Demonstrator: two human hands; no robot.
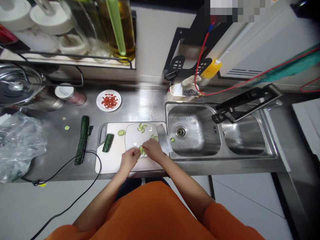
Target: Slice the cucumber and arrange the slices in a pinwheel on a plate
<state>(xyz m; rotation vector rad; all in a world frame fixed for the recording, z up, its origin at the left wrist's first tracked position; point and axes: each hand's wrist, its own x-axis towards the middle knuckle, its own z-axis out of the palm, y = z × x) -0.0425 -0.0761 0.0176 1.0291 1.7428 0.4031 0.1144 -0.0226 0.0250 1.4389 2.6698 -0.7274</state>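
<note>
A white plate [136, 136] lies on a white cutting board [110, 160] at the counter's front edge. Cucumber slices [142, 127] sit in small fans on the plate. Both hands meet over the plate's near rim. My left hand [128, 159] has its fingers pinched together beside a cluster of slices [142, 151]. My right hand [153, 149] is curled, fingertips on the same cluster. A short cucumber piece [108, 142] lies on the board's left part, with a few loose slices [121, 132] next to it. A cleaver blade [164, 138] rests at the board's right edge.
A long cucumber strip [82, 140] lies on the steel counter left of the board. A small dish of red berries [109, 100] sits behind. The double sink [195, 131] with black tap [246, 101] is to the right. A plastic bag [18, 146] and black cable [67, 166] are at left.
</note>
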